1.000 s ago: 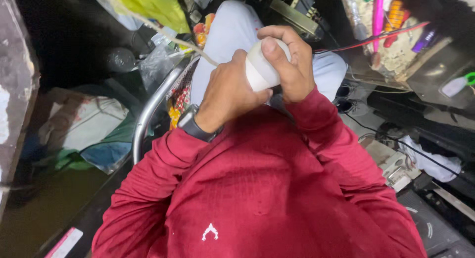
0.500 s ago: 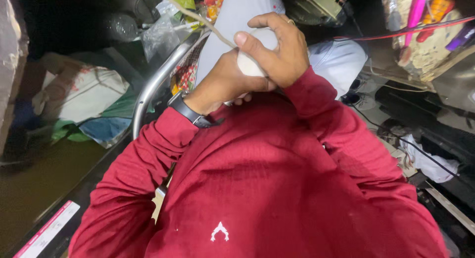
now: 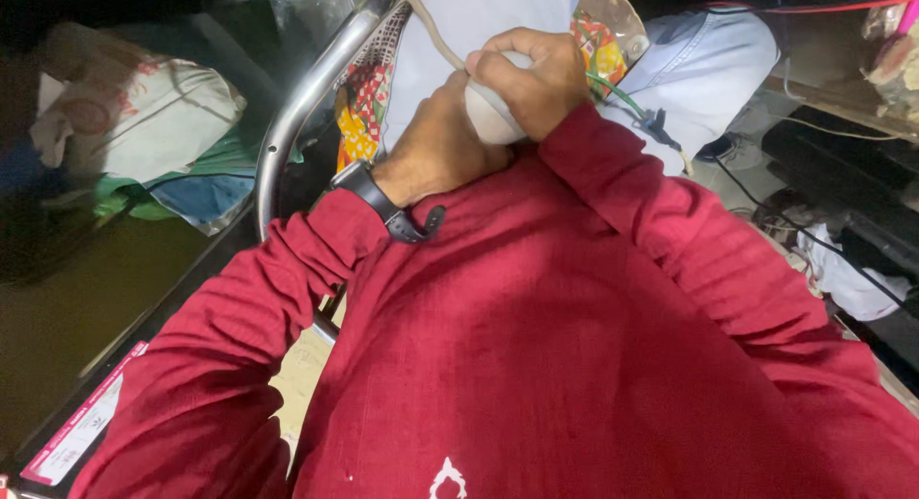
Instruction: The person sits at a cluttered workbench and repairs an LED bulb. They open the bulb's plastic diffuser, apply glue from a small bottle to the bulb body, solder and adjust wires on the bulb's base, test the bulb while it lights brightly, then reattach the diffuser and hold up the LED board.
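A small pale rounded object [image 3: 490, 116] sits close to the chest, at the top centre of the view, clasped between both hands. The right hand [image 3: 531, 78] covers it from above, fingers [image 3: 498, 66] curled tightly over its upper side. The left hand [image 3: 440, 145] holds it from below and behind; its fingers are hidden behind the object, so how they lie cannot be seen. A thin beige cord [image 3: 431, 25] runs from the object up and to the left, out of view. The left wrist carries a black watch [image 3: 383, 200]. Both arms are in dark red sleeves [image 3: 593, 317], which fill the lower half of the view. Just beyond the hands lie pale blue trousers [image 3: 708, 59] over the knees. To the left of the hands a curved metal tube [image 3: 306, 97] rises beside a patterned cloth [image 3: 369, 107]. Further left a white bag [image 3: 144, 116] rests on green and blue fabric. At right, dark cables [image 3: 766, 202] and black equipment lie on the floor.
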Tool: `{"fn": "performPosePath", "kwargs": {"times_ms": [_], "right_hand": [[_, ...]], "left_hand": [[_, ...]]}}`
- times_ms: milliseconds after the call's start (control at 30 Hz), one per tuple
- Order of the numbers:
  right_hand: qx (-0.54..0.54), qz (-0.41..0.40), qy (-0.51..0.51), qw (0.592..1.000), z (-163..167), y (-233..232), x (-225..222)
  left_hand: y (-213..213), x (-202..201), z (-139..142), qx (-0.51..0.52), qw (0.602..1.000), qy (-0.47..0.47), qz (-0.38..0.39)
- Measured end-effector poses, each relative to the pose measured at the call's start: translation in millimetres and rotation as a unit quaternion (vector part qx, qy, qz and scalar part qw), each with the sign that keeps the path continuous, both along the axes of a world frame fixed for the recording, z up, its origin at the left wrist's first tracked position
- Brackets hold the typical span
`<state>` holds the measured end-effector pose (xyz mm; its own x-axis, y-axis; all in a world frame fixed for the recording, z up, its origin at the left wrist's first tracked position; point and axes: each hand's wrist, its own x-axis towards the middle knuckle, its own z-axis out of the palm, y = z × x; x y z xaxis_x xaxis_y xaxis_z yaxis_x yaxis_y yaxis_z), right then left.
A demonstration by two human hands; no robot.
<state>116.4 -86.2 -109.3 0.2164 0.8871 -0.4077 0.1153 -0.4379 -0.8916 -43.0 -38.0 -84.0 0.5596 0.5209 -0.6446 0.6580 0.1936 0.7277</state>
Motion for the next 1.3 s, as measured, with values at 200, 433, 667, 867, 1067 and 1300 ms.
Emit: {"fn": "performPosePath", "kwargs": {"times_ms": [200,433,667,867,1067,1300], "right_hand": [[-0.002,0.019,-0.015,1.0,-5,18,-3],[0.02,0.017,-0.087,0.996,-2,12,-4],[-0.087,0.031,-0.081,0.992,-3,15,0],[0.071,0.036,-0.114,0.99,-15,10,5],[0.062,0.071,-0.059,0.994,-17,7,24],[0.048,0.07,-0.062,0.994,-18,18,10]], "left_hand": [[22,-2,-3,-0.055,0.995,-0.07,-0.043],[21,7,-2,-0.02,0.998,-0.051,-0.004],[19,12,-27,0.028,0.993,0.061,-0.099],[19,6,-38,0.11,0.986,-0.121,-0.039],[6,23,-27,0.085,0.995,-0.055,-0.009],[6,14,-35,0.14,0.989,-0.022,-0.047]]}}
